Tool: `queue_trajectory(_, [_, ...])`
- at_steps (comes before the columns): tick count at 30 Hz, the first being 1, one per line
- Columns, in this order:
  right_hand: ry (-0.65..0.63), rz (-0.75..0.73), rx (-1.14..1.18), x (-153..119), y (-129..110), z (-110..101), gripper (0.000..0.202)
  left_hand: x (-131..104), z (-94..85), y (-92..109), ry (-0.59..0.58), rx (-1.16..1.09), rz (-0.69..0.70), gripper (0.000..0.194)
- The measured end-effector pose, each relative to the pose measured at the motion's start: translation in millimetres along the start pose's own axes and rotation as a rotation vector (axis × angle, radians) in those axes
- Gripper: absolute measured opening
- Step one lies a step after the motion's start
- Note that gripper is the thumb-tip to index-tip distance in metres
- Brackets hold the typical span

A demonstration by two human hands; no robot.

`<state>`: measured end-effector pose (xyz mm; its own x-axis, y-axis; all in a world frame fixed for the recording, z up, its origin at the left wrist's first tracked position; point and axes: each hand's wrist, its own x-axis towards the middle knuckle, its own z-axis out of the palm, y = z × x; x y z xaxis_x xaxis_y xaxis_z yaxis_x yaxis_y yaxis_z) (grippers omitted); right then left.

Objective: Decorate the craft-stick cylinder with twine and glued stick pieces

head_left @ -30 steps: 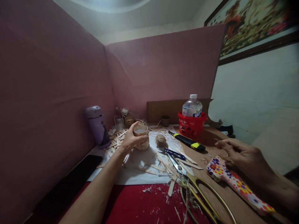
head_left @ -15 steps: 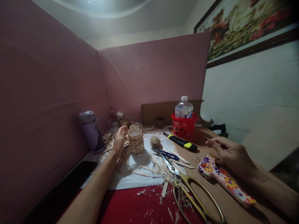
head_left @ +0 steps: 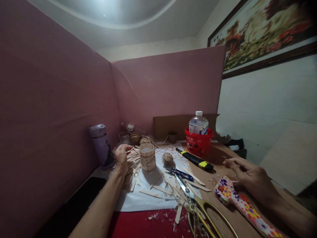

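Note:
My left hand [head_left: 122,157] is at the pile of wooden sticks [head_left: 133,155], left of a carved wooden cup [head_left: 147,158]. Its fingers are bent together at the sticks; what they hold is too small to name. On the right, my right hand [head_left: 244,168] hovers over the brown board, thumb and forefinger pinched on something tiny that I cannot make out. Below it lies a flower-patterned glue gun [head_left: 241,201]. A twine ball [head_left: 168,159] sits right of the cup, with blue-handled snips [head_left: 182,174] and gold-handled scissors [head_left: 206,206] nearer me.
A black and yellow cutter [head_left: 195,160] lies before a red bucket [head_left: 198,145] holding a plastic bottle [head_left: 198,125]. A purple flask [head_left: 101,147] stands left, near a dark phone [head_left: 85,190]. A small brown pot [head_left: 172,137] is at the back.
My left hand has moved from beside the cup leftward to the stick pile, and its fingers have bent. The whole view has shifted slightly; my right hand keeps its pinch.

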<state>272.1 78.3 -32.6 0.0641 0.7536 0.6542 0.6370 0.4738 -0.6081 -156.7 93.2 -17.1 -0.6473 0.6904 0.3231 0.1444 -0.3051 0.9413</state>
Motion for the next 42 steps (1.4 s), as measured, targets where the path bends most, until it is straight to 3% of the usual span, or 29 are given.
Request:
queue_trajectory(7, [-0.083,-0.026,0.008,0.3,-1.7,-1.1,0.041,0.7,0.6,-2.3,-0.021,0.045,0.015,0.033])
queue_trajectory(12, [-0.101,-0.036,-0.015,-1.4,-3.6,0.1,0.040,-14.8,7.1,12.9,-0.252,0.068,0.137,0.035])
queue_trajectory(17, [-0.102,-0.028,0.013,-0.9,-4.4,0.8,0.038,-33.8,20.6,19.0,-0.430,0.175,0.200,0.075])
queue_trajectory(20, [-0.103,-0.048,-0.002,-0.7,-3.9,1.5,0.037,-39.4,25.0,14.9,-0.476,0.217,0.231,0.075])
queue_trajectory(26, [-0.115,-0.059,-0.002,-4.1,5.5,3.7,0.037,-40.7,26.4,5.9,-0.462,0.275,0.288,0.067])
queue_trajectory(35, [-0.128,-0.052,-0.038,-2.6,10.2,4.7,0.036,-44.7,27.1,1.5,-0.423,0.339,0.328,0.071])
queue_trajectory(39, [-0.120,-0.036,-0.034,-2.9,13.6,6.1,0.036,-37.9,24.1,12.1,-0.376,0.367,0.313,0.081])
queue_trajectory(42, [-0.136,-0.027,-0.017,-3.0,16.7,6.9,0.036,-14.1,24.2,31.4,-0.305,0.426,0.328,0.066])
